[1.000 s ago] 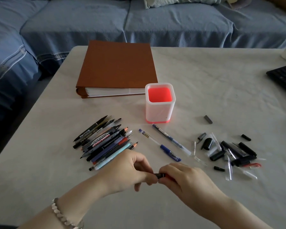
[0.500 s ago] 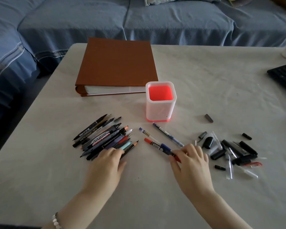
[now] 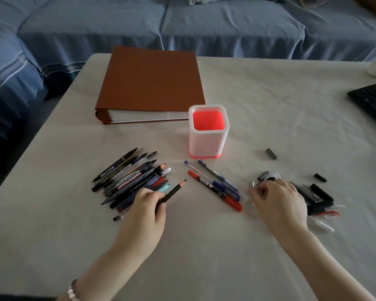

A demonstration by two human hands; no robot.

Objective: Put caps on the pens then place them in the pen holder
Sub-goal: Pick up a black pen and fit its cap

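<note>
A white pen holder [image 3: 207,144] with a red inside stands mid-table and holds no pens. Left of it lies a pile of uncapped pens and markers [image 3: 128,179]. My left hand [image 3: 146,211] grips a dark pen with an orange tip [image 3: 175,190] at the pile's right edge. A capped red marker [image 3: 215,193] lies beside two blue pens [image 3: 213,173] in front of the holder. My right hand [image 3: 278,203] rests on the left end of the loose cap pile [image 3: 319,198], fingers curled by a clear cap; whether it holds the cap is unclear.
A brown binder [image 3: 152,81] lies behind the holder. A black keyboard [image 3: 371,101] sits at the right edge. A grey cap [image 3: 271,154] and a black cap [image 3: 320,177] lie apart from the pile. A blue sofa [image 3: 204,25] runs behind the table.
Both hands were together on the red marker near the front. My right hand laid it by the blue pens and moved to the caps; my left went to the pen pile and took the orange-tipped pen.
</note>
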